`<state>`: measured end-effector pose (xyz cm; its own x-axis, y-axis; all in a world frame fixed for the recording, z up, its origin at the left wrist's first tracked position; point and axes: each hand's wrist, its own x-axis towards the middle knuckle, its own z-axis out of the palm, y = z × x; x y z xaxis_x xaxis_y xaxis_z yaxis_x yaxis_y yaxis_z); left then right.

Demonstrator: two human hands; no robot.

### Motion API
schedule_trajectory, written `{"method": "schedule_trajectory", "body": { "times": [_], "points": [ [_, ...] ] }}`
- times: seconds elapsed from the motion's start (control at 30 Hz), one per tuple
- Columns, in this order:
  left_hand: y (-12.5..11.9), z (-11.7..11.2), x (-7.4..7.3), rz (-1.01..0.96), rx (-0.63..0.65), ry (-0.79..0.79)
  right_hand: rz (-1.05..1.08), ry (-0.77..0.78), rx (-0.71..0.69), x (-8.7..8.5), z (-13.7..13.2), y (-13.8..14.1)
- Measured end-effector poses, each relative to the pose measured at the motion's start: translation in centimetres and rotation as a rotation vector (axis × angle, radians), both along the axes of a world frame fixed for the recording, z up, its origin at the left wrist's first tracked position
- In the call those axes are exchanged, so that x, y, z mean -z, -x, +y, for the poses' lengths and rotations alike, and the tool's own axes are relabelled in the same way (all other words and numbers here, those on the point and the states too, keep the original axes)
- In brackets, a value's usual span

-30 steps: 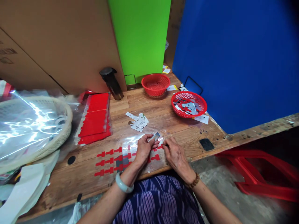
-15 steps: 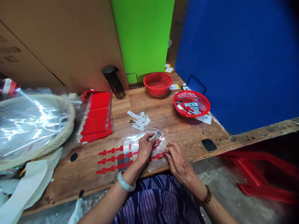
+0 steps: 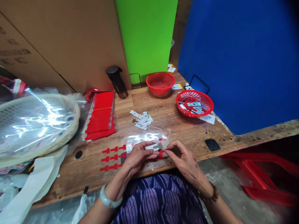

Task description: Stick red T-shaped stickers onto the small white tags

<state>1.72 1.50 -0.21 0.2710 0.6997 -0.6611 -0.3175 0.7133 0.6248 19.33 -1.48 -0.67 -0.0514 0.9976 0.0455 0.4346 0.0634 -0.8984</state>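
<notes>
My left hand is closed on a small flat grey-and-white plate with a notch, held between thumb and fingers above the table's front edge. Thumb and forefinger of my right hand pinch a red sticker at the plate's right end; whether it touches the plate I cannot tell. Beneath both hands lies a clear backing sheet bearing rows of red T-shaped stickers. Part of it is hidden by my left hand. A loose pile of similar small plates rests just beyond the sheet.
Farther right stands a red basket holding plates, some with red on them. Another red basket is behind it. A dark bottle, stacked red sticker sheets and a large white basket under plastic occupy the left. A blue panel rises at right.
My left hand has lowered and turned the plate flatter. My right hand has lifted a red sticker from the sheet and brought it to the plate. The view has shifted slightly.
</notes>
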Motion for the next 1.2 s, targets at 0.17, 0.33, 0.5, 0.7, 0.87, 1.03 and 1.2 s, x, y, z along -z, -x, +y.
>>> {"method": "schedule_trajectory", "body": {
  "times": [0.17, 0.33, 0.5, 0.7, 0.87, 1.03, 1.2],
  "points": [
    [1.3, -1.6, -0.1, -0.025, -0.013, 0.017, 0.067, 0.058, -0.094, -0.3, 0.5, 1.2],
    [1.4, -2.0, -0.3, -0.027, -0.019, 0.016, 0.067, 0.039, -0.113, 0.3, 0.5, 2.0],
    [1.3, -1.9, -0.3, -0.010, -0.038, 0.013, 0.037, 0.026, -0.121, 0.6, 0.5, 2.2],
    [1.1, -2.0, -0.4, -0.006, -0.051, 0.028, -0.007, 0.017, -0.120, 0.2, 0.5, 2.5],
    [1.0, -2.1, -0.5, -0.005, -0.067, 0.027, -0.031, -0.016, -0.111, 0.3, 0.6, 2.7],
    [0.9, -2.1, -0.6, -0.009, -0.062, 0.026, -0.036, -0.038, -0.104, 0.6, 0.6, 2.9],
    [0.9, -2.1, -0.6, -0.003, -0.061, 0.029, -0.027, -0.051, -0.098, 0.6, 0.6, 2.9]
  ]
}}
